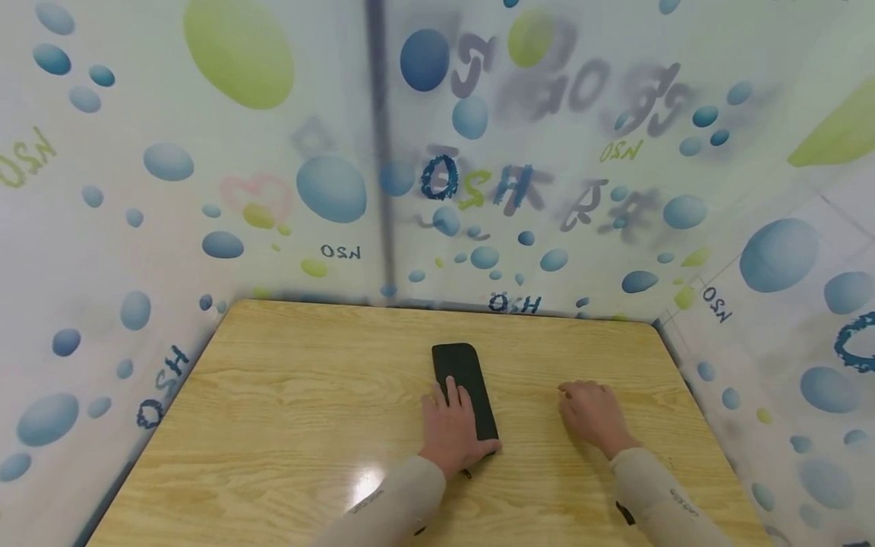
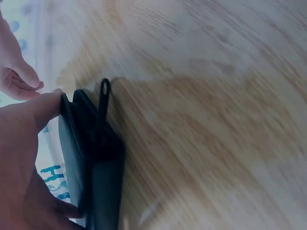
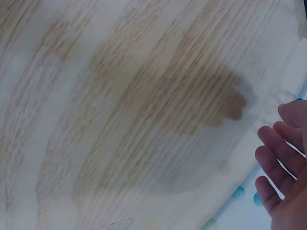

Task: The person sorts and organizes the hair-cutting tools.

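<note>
A long, flat black zip case with rounded corners lies on the wooden table. My left hand rests on its near half, fingers stretched along the top and left edge, thumb out across the near right corner. In the left wrist view, a looped zipper pull stands up at the end of the case. To the right, apart from the case, is my right hand, holding nothing. Its fingers are loosely bent over the table in the right wrist view.
The light wood table reaches back to a white wall printed with blue and green spots and letters. Similar panels rise along the left and right sides. A bright reflection shows on the tabletop near my left sleeve.
</note>
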`<action>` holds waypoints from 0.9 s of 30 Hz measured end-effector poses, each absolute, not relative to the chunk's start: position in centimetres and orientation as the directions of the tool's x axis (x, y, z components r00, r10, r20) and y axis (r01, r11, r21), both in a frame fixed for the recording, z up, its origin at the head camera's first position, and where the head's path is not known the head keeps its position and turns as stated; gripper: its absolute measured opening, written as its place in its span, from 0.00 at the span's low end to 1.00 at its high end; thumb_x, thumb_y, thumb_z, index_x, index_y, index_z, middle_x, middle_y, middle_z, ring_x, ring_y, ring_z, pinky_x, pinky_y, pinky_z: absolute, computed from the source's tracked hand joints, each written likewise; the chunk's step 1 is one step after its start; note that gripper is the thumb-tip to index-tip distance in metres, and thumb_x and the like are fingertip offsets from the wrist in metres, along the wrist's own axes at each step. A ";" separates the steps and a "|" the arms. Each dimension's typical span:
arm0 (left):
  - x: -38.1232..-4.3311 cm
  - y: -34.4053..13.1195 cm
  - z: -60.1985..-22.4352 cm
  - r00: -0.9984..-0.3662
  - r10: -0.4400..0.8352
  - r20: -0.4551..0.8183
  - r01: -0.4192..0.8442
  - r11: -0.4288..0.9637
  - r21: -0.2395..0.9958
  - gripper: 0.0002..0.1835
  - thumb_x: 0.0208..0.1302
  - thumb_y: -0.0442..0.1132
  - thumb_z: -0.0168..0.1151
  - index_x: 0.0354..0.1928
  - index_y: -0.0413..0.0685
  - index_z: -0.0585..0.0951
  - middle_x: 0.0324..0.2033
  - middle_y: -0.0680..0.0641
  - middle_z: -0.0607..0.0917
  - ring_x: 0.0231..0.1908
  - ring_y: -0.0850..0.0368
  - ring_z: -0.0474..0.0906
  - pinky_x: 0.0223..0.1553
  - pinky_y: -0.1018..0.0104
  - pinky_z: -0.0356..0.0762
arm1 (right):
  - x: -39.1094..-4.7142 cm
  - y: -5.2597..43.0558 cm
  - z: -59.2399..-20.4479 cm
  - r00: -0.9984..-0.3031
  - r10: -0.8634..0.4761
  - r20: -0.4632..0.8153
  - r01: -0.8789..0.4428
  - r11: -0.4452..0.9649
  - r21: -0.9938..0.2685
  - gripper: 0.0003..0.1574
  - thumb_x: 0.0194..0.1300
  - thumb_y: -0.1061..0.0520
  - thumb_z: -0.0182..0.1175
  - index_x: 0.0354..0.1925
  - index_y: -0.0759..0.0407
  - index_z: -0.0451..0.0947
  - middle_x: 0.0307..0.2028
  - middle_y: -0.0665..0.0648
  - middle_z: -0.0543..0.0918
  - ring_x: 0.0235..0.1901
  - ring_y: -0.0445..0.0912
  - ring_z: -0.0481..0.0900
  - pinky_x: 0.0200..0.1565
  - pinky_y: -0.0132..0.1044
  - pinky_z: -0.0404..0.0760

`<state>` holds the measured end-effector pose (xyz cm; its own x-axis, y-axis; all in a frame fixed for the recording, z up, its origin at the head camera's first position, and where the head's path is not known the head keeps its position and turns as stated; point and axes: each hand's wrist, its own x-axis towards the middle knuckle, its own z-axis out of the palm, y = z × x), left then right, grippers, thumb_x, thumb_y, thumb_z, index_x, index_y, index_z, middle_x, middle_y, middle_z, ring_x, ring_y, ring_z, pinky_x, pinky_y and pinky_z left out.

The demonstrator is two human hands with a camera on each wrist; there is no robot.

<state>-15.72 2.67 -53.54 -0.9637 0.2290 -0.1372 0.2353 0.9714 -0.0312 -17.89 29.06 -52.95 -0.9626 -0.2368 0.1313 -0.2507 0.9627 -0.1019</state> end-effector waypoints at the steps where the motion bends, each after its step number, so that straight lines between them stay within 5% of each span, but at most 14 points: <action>1: -15.7 2.8 -53.5 -0.963 0.226 -0.146 0.232 0.972 -0.026 0.63 0.45 0.87 0.45 0.73 0.46 0.61 0.74 0.38 0.58 0.72 0.35 0.57 0.67 0.39 0.61 | -17.8 29.1 -52.9 -0.962 -0.236 0.140 -0.251 0.963 -0.101 0.14 0.67 0.57 0.57 0.48 0.60 0.82 0.44 0.59 0.87 0.46 0.59 0.82 0.49 0.59 0.77; 27: -16.0 -1.0 -52.1 -0.842 0.481 -0.243 0.499 0.866 -0.015 0.52 0.50 0.66 0.68 0.75 0.56 0.59 0.76 0.52 0.57 0.75 0.44 0.54 0.71 0.38 0.55 | -17.6 30.2 -53.5 -0.962 -0.212 0.171 -0.232 0.967 -0.109 0.22 0.64 0.57 0.61 0.54 0.65 0.78 0.49 0.66 0.84 0.49 0.62 0.81 0.52 0.61 0.75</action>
